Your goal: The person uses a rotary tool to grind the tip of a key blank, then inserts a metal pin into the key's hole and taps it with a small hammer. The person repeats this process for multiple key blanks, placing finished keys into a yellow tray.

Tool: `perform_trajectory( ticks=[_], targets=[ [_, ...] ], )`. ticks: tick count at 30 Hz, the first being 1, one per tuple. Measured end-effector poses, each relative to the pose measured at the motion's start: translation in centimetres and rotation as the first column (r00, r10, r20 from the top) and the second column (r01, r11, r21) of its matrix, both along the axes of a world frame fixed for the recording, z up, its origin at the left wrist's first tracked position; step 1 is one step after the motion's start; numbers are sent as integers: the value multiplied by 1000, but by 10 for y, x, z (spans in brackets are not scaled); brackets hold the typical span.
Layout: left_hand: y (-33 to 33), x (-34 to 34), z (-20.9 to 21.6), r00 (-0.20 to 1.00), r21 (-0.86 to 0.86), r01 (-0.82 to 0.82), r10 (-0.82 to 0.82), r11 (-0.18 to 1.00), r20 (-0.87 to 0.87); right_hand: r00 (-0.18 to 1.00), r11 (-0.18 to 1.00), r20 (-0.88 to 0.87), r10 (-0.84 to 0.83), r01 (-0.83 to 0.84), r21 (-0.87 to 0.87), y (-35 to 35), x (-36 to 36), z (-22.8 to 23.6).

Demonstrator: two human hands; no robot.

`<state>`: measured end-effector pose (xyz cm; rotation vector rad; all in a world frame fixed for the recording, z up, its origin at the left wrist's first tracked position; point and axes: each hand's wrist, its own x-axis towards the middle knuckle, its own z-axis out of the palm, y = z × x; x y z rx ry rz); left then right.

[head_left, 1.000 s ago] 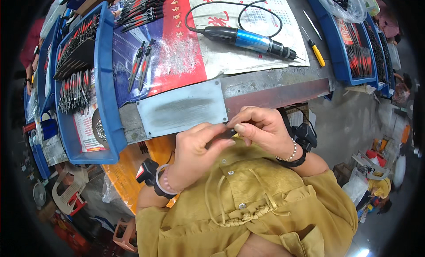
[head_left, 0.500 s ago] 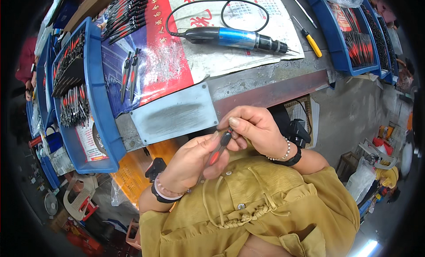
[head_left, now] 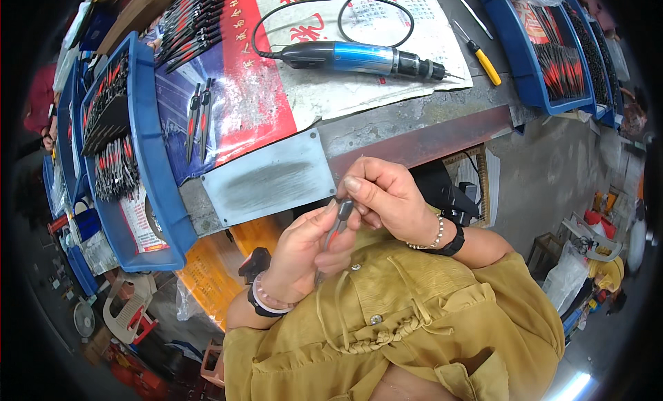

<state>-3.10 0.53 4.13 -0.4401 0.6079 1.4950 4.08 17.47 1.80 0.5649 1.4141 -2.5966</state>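
Close to my body, my left hand [head_left: 302, 246] is closed round a slim black-and-red handle-like piece [head_left: 344, 209], held tilted with its dark end up. My right hand [head_left: 396, 202] is closed at that upper end, thumb and forefinger pinched together. What sits between those fingertips is too small to make out. Beyond the hands, a pale blue plate [head_left: 228, 211] with a dark smudge lies at the bench edge. Two similar black-and-red pieces [head_left: 205, 121] lie side by side on the bench sheet, left of the hands.
A blue-and-black electric screwdriver [head_left: 362, 58] with a looped cable lies on the paper-covered bench. A yellow-handled screwdriver [head_left: 487, 66] is to its right. Blue bins [head_left: 160, 152] stand at left, another blue bin [head_left: 514, 49] at right. More black-and-red pieces [head_left: 197, 28] are piled at back left.
Both hands have shifted slightly left, and the piece in my left hand stands more upright. The right fingers stay pinched at its upper end.
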Motion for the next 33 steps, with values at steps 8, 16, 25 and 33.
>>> perform_trajectory(
  ticks=[8,16,25,33],
  targets=[
    [-38,-11,-15,994,228,-87,100,970,-43,999,988,11,47,-45,-145,-11,-9,12],
    [-109,37,-31,671,293,-588,657,754,-344,976,960,114,187,-157,-232,-79,-27,16],
    [-290,83,-119,225,-121,-927,268,355,-937,863,592,-23,505,-327,737,-109,-45,9],
    [-436,44,-348,427,-493,-865,-376,97,-822,941,403,-41,337,-105,909,-95,-48,-32]
  ],
)
